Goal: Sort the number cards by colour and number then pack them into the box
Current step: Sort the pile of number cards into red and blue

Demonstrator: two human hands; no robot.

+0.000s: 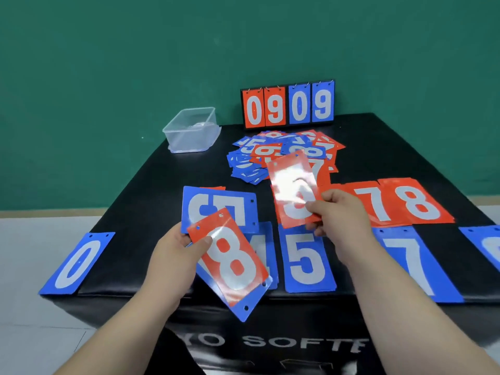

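Left hand (173, 255) grasps red 8 card (230, 262), long axis slanting toward the table's (140, 190) near edge; right hand (341, 215) pinches glared red card (290, 185), long axis toward far edge

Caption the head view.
Left hand holds a red 8 card, right hand a glare-washed red card, above number cards on a black table.

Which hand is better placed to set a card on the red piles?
Right: the right hand pinches a red card beside the red 7 pile; the left hand grips a stack farther off.
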